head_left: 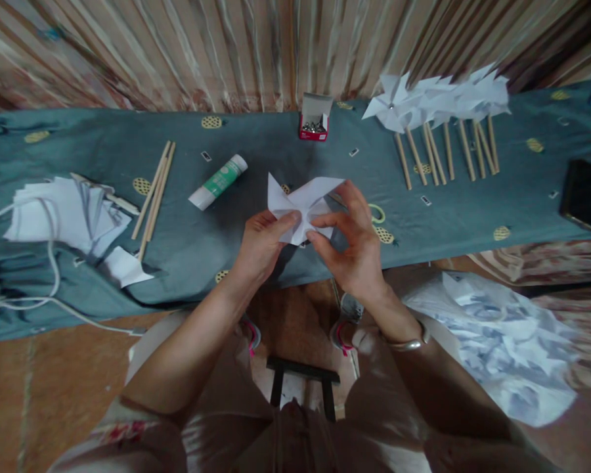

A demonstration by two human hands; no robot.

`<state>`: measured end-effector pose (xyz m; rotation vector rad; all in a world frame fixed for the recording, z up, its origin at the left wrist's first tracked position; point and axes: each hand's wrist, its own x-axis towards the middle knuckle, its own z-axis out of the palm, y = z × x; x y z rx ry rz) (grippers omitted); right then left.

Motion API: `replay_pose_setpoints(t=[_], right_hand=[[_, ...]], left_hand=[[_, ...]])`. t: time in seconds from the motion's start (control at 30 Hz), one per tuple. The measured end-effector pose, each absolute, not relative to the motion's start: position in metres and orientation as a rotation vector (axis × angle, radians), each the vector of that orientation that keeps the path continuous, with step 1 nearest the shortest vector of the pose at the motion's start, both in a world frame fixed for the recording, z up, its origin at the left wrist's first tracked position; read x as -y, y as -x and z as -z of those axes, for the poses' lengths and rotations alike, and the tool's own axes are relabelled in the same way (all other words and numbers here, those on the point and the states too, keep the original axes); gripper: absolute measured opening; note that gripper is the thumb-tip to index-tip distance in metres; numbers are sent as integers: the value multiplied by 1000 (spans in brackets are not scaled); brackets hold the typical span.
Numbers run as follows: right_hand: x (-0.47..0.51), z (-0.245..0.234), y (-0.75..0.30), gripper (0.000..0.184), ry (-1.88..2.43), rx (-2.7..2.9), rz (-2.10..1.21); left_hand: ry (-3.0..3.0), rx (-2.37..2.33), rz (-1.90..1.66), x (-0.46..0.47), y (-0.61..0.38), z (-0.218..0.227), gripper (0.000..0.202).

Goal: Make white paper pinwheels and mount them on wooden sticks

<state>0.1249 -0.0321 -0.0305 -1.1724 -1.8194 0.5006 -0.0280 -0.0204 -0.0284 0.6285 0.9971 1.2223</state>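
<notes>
At centre, over the teal, pineapple-print cloth-covered tabletop (276, 148): one white folded-paper pinwheel head (308, 202). Left hand (260, 244): thumb pressing its middle, fingers beneath. Right hand (355, 251): thumb and forefinger pinching a fold, about four o'clock on it. Step, apparently: gathering corners inward. Next move seems to call for steady pressure on the gathered points. Twelve o'clock: red-and-white cardboard box of silvery metal pins (313, 136). Two o'clock: white paper pinwheels on pale wooden sticks (436, 105).
</notes>
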Motion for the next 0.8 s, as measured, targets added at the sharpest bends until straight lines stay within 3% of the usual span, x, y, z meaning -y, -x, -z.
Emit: replay_pose_setpoints(t=[0.8], right_hand=[[27,34,-126,4,1311,1783,-524]], left_hand=[[-661,-1018,-1223,23,25,31,15]])
